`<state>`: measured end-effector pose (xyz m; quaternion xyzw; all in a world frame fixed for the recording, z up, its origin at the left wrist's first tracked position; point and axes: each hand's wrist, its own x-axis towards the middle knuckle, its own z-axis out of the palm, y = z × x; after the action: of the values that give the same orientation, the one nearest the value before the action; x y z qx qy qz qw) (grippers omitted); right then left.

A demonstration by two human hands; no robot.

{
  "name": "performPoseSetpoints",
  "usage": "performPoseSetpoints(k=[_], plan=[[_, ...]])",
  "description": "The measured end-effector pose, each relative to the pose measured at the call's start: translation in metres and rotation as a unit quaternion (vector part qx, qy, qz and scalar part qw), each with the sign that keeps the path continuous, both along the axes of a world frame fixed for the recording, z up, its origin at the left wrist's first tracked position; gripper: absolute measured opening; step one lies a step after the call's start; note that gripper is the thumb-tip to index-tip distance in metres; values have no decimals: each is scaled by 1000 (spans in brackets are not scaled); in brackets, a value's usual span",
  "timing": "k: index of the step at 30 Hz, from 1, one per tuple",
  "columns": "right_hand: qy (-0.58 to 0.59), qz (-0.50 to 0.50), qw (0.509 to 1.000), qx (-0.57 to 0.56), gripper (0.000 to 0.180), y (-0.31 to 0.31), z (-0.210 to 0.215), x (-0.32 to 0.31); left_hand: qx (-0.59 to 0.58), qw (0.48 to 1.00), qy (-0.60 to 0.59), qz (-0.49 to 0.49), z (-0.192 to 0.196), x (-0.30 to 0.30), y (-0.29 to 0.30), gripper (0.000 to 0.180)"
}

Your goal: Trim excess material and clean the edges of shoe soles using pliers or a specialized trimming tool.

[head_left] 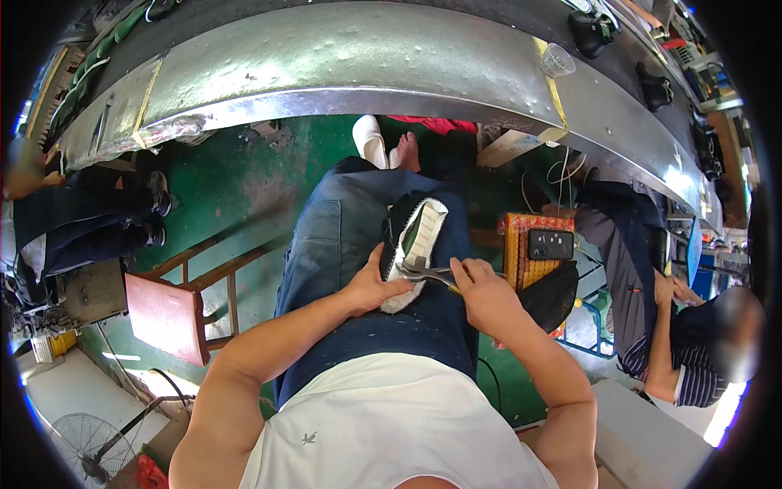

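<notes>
I see, remotely, a shoe (423, 235) on the lap (326, 253), its length pointing away.
Left hand (372, 287), nearer, pinches its left edge — right hand (484, 292), right of the shoe, clenches pliers (418, 270) reaching its near half.

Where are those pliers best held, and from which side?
The pliers are probably best held by the handles, coming from the right: their metal head points left at the shoe, while the handles extend rightward into the right hand.

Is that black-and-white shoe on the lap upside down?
It looks upside down: the black-and-white shoe has its pale underside facing up, and the left hand holds it.
</notes>
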<state>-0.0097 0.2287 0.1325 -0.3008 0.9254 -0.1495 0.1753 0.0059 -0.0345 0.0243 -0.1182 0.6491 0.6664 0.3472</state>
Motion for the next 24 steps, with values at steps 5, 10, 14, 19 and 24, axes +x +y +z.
performPoseSetpoints(k=[5, 10, 14, 19, 24], plan=[[-202, 30, 979, 7, 56, 1, 8, -7, -127, 985, 96, -63, 4, 4, 3, 129], [9, 9, 1000, -5, 56, 3, 5, -4, -253, 941, 184, -129, 9, 2, 11, 128], [-95, 38, 991, 90, 48, -20, 30, -34, -238, 948, 128, -170, 37, -9, 12, 125], [-299, 70, 939, 157, 26, -47, 45, -65, -104, 974, 126, -154, 10, 1, -13, 115], [-242, 36, 968, 58, 24, -42, -14, -37, 170, 954, -103, 226, 6, -1, 2, 73]])
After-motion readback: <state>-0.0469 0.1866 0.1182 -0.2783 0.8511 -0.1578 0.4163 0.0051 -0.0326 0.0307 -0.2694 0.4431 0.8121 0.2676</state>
